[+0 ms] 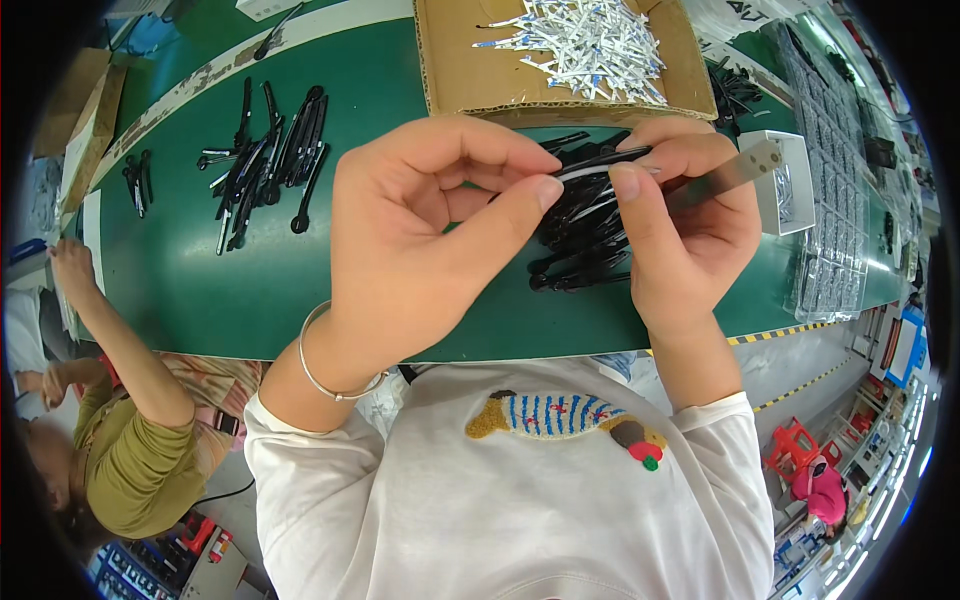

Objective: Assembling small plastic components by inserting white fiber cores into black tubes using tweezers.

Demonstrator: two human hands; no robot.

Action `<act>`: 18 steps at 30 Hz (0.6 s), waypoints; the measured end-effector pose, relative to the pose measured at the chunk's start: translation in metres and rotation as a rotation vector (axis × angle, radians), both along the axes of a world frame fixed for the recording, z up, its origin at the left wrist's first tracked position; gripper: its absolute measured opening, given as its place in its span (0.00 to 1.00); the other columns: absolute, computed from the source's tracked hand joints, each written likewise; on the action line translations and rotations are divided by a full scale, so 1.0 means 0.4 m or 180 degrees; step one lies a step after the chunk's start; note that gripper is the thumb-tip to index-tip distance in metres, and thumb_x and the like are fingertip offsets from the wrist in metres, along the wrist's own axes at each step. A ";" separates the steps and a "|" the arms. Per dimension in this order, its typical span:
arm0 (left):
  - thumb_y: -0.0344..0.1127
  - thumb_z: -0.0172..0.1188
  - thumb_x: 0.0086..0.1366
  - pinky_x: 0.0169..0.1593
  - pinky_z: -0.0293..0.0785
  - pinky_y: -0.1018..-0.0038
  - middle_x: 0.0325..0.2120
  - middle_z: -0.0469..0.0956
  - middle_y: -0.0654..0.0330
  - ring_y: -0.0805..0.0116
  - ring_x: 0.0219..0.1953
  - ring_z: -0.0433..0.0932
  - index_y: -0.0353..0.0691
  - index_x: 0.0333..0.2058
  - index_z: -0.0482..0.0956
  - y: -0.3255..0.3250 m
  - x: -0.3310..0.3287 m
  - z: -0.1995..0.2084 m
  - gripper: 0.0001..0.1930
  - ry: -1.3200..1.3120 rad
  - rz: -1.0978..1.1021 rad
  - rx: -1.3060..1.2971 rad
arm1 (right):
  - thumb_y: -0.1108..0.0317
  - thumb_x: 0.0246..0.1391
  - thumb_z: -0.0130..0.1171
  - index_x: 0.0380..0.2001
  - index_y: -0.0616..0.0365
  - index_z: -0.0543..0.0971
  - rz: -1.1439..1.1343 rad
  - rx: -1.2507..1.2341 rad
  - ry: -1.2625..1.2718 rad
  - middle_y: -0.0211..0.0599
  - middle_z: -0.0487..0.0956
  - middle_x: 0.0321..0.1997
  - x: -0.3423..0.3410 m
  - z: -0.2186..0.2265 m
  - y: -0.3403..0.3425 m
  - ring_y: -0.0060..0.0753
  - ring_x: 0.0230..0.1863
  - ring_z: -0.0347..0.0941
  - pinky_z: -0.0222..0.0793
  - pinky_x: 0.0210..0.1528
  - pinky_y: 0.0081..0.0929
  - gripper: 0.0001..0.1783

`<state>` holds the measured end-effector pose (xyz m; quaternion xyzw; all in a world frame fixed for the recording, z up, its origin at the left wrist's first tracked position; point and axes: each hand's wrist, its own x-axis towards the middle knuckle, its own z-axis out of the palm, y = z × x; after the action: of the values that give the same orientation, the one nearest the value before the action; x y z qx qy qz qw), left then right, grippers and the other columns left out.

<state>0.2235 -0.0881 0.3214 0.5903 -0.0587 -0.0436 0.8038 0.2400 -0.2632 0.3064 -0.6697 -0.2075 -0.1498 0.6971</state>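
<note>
Both hands are working right over the green table (pixel 180 270). The left hand (pixel 420 230) is pinching one end of a thin white strip (pixel 585 172), thumb and forefinger closed tight on it, while the right hand (pixel 690 220) is gripping the other end the same way and also holding a flat metal tool (pixel 730 175). A pile of black clips (pixel 585 240) is sitting just underneath.

Glossy black plastic pieces (pixel 585 235) heaped on a smooth matt green counter (pixel 200 280); rough brown cardboard box (pixel 470 70); shiny metal bracelet (pixel 325 375).
</note>
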 end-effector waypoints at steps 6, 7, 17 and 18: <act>0.20 0.59 0.57 0.33 0.76 0.79 0.27 0.78 0.59 0.74 0.27 0.78 0.30 0.34 0.76 -0.003 -0.003 -0.005 0.05 -0.0184 0.0025 0.0076 | 0.84 0.41 0.65 0.31 0.62 0.72 -0.0122 -0.0102 0.0140 0.29 0.74 0.27 0.001 -0.002 -0.015 0.05 0.18 0.55 0.49 0.19 0.07 0.14; 0.20 0.58 0.57 0.33 0.76 0.79 0.27 0.78 0.58 0.74 0.26 0.77 0.30 0.33 0.76 -0.004 -0.005 -0.003 0.05 -0.0227 0.0096 0.0102 | 0.84 0.41 0.65 0.31 0.62 0.72 0.0050 0.0002 0.0121 0.29 0.75 0.27 0.003 -0.004 -0.019 0.05 0.18 0.55 0.49 0.19 0.08 0.14; 0.17 0.58 0.56 0.32 0.76 0.83 0.30 0.77 0.57 0.76 0.28 0.77 0.27 0.35 0.76 -0.008 -0.013 0.004 0.07 -0.0134 0.0097 -0.0112 | 0.81 0.49 0.58 0.36 0.66 0.75 0.1255 0.1311 0.1666 0.38 0.79 0.34 0.005 0.036 -0.057 0.27 0.36 0.78 0.74 0.40 0.21 0.09; 0.17 0.58 0.56 0.32 0.76 0.83 0.30 0.77 0.57 0.76 0.28 0.77 0.27 0.35 0.76 -0.008 -0.015 0.005 0.07 -0.0131 0.0091 -0.0104 | 0.81 0.49 0.58 0.36 0.66 0.75 0.1250 0.1321 0.1666 0.38 0.79 0.34 0.004 0.036 -0.056 0.27 0.36 0.78 0.74 0.40 0.21 0.09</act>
<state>0.2176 -0.0914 0.3232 0.5786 -0.0675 -0.0189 0.8126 0.2415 -0.2857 0.3207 -0.4776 -0.1122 0.1237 0.8626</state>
